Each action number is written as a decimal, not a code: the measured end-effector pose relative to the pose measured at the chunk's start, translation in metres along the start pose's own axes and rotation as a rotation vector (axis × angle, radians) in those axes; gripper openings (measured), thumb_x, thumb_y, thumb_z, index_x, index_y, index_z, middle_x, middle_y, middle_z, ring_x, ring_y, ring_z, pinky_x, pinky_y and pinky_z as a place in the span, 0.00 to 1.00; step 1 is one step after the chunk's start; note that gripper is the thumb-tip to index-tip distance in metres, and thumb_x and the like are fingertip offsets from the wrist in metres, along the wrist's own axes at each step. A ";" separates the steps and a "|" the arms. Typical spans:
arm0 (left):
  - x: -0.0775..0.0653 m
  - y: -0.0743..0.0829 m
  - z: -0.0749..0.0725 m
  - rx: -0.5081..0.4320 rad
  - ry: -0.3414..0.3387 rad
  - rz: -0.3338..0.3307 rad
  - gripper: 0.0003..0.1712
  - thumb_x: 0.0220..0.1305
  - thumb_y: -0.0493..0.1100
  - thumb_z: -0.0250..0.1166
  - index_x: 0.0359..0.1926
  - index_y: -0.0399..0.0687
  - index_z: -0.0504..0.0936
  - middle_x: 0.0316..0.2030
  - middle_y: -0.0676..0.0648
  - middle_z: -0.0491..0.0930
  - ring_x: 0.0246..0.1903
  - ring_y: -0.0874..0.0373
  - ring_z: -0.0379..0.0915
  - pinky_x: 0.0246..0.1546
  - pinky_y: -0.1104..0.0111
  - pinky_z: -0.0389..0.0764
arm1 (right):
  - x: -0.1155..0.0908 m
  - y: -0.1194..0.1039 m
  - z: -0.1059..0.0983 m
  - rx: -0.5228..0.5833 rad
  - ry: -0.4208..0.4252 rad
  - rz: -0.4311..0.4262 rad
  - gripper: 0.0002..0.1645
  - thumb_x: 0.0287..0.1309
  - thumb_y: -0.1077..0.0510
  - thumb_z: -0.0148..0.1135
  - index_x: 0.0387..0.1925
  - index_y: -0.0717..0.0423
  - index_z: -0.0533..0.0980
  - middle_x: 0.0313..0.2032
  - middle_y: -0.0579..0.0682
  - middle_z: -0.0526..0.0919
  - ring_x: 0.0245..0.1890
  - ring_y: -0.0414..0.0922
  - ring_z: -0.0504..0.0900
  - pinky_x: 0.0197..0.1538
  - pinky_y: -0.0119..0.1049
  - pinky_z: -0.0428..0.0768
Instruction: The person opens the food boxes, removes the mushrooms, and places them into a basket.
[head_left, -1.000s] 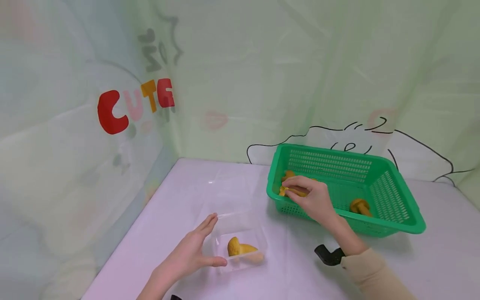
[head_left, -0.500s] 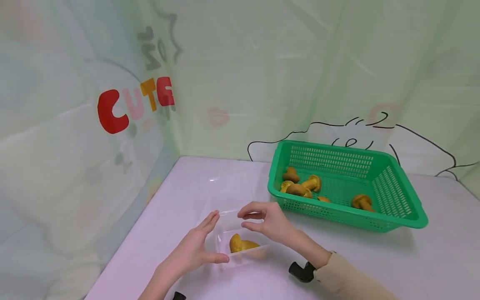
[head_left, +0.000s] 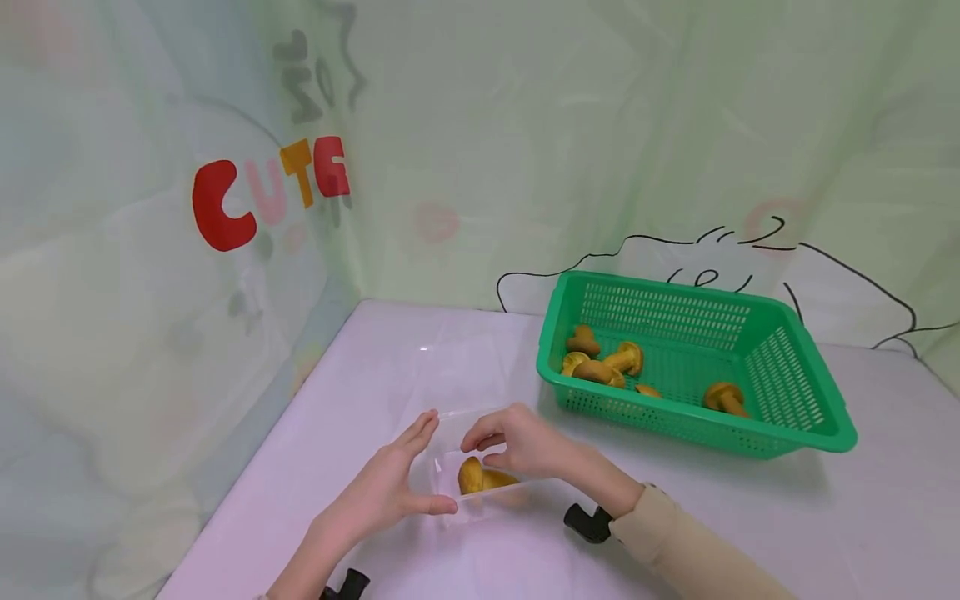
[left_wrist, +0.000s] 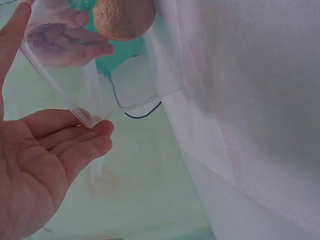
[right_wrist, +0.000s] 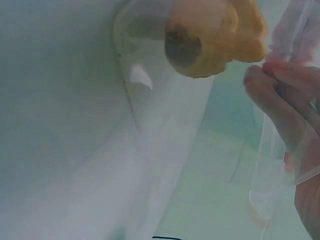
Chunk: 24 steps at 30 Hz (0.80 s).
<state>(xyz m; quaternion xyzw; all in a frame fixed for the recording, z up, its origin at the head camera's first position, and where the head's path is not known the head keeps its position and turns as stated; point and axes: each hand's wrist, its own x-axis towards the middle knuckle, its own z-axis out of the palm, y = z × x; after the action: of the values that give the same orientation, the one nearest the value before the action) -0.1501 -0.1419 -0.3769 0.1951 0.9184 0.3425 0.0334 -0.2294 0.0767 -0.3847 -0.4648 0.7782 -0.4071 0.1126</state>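
A clear plastic box (head_left: 480, 506) stands on the table with a yellow-brown mushroom (head_left: 472, 476) lying in it. My left hand (head_left: 375, 492) spans the box's left side, thumb at the near corner and fingers at the far one. In the left wrist view, the left hand's fingertips (left_wrist: 102, 129) meet the rim corner. My right hand (head_left: 528, 444) reaches over the box from the right, fingers bent above the mushroom. Nothing shows between its thumb and fingers. The right wrist view has the right fingertips (right_wrist: 257, 75) right beside the mushroom (right_wrist: 200, 40).
A green perforated basket (head_left: 697, 425) stands at the back right. Several mushrooms (head_left: 626, 358) lie at its left end, and another mushroom (head_left: 725, 398) sits near its front right. Behind the box lies a faint clear plastic sheet or lid (head_left: 457, 371). Printed curtains surround the table.
My right hand has left the basket, moved left and come down into the box opening. The left hand stays at the box's left side. The head view has tilted slightly.
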 end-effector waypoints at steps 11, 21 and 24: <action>-0.005 0.002 -0.002 -0.004 -0.003 -0.017 0.59 0.42 0.55 0.74 0.69 0.38 0.53 0.70 0.46 0.48 0.66 0.48 0.48 0.59 0.54 0.61 | 0.006 -0.015 0.002 -0.328 -0.182 -0.080 0.13 0.48 0.71 0.67 0.36 0.54 0.84 0.39 0.44 0.83 0.43 0.38 0.79 0.47 0.25 0.74; -0.005 0.000 0.000 -0.032 0.012 -0.012 0.59 0.43 0.56 0.74 0.70 0.41 0.52 0.70 0.49 0.46 0.66 0.50 0.48 0.59 0.55 0.62 | 0.019 -0.021 0.006 -0.439 -0.241 -0.098 0.12 0.48 0.70 0.67 0.36 0.56 0.84 0.38 0.44 0.82 0.42 0.37 0.78 0.47 0.22 0.73; -0.005 0.000 0.001 -0.043 0.002 -0.013 0.59 0.43 0.56 0.74 0.70 0.40 0.52 0.70 0.48 0.46 0.66 0.50 0.47 0.59 0.55 0.61 | 0.018 -0.019 0.007 -0.409 -0.212 -0.105 0.10 0.49 0.67 0.68 0.36 0.56 0.84 0.36 0.44 0.81 0.39 0.37 0.77 0.45 0.22 0.73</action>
<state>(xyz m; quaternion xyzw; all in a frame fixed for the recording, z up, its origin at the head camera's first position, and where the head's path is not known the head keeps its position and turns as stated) -0.1453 -0.1436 -0.3783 0.1880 0.9121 0.3621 0.0390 -0.2228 0.0539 -0.3716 -0.5578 0.8032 -0.1951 0.0760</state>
